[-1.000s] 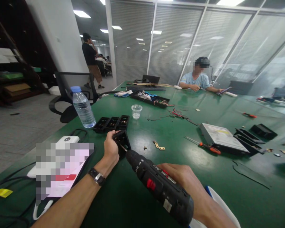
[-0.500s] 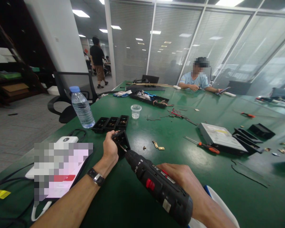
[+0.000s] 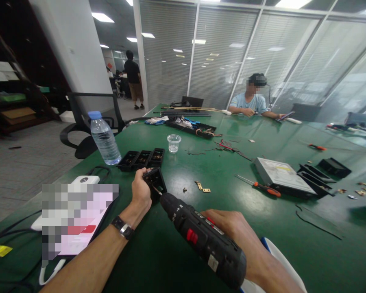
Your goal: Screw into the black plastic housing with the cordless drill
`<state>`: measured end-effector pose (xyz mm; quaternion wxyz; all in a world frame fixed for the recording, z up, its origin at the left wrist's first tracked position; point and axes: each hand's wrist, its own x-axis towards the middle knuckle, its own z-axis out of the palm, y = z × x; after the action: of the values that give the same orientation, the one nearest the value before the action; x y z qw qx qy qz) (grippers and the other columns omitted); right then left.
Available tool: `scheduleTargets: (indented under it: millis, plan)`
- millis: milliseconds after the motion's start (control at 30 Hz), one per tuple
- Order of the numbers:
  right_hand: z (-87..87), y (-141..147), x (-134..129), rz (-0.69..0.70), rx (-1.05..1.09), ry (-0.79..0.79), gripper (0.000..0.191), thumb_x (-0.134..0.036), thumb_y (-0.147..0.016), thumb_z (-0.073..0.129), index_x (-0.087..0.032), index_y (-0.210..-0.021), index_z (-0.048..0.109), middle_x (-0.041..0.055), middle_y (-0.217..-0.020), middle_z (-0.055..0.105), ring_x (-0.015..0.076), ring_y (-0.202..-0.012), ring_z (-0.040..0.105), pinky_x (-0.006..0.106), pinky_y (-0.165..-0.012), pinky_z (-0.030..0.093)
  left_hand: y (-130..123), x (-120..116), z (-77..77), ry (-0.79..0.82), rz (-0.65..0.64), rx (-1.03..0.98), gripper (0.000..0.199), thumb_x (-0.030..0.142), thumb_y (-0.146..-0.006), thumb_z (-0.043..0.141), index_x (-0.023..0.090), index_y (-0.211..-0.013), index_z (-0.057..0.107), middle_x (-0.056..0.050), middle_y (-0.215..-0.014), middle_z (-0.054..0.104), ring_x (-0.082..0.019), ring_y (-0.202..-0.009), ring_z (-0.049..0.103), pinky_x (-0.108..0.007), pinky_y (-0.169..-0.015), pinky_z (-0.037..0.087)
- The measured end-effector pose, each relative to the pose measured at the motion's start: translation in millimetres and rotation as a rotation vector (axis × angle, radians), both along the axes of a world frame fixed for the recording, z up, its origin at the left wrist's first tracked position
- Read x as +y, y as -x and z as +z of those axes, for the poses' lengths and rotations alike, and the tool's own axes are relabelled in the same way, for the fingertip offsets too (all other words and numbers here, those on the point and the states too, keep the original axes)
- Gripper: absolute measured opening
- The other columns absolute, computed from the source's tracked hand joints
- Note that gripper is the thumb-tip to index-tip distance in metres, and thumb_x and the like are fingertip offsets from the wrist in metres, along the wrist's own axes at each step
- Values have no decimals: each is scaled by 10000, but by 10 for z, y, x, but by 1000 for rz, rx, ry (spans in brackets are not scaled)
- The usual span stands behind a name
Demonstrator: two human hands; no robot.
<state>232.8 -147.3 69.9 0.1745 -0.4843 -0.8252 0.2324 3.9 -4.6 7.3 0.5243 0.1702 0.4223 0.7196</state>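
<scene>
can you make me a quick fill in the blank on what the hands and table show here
1. The right hand grips a black cordless ____.
2. The left hand steadies a small black ____ on the green table.
3. The water bottle has a ____ cap.
4. The screwdriver beside the silver drive has an ____ handle.

Missing words: drill; box; blue; orange

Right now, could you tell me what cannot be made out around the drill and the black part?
- Drill bit tip: head view, buried inside the black part.
- Left hand fingers: wrapped behind the part.
- Right hand fingers: covered by the drill body.
- Phone screen: blurred out.
</scene>
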Motion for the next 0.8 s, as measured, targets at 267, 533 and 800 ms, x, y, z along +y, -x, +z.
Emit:
scheduleTargets:
  millis: [267,533,800]
  plan:
    - [24,6,-17,-4,2,4,103,-190,-888,531,-172,-930,623,16,-783,610,148,-673,556,241,-634,368,0,-5,6,9,10,-16,275,394,-705,598,139,-802,628,-7,-725,659,-144,-634,623,-254,-588,502]
    - [5,6,-6,0,17,-10,77,-203,-884,545,-176,-899,616,7,-762,601,144,-655,550,236,-617,365,7,-11,13,0,-26,-10,275,398,-715,583,137,-785,634,-3,-698,649,-139,-615,612,-251,-589,497]
    - [-9,-5,-3,4,0,-19,80,-188,-892,533,-169,-880,610,7,-751,589,138,-656,546,232,-608,347,9,-1,2,-2,0,3,272,393,-705,589,144,-807,625,-6,-727,667,-157,-699,645,-268,-663,521]
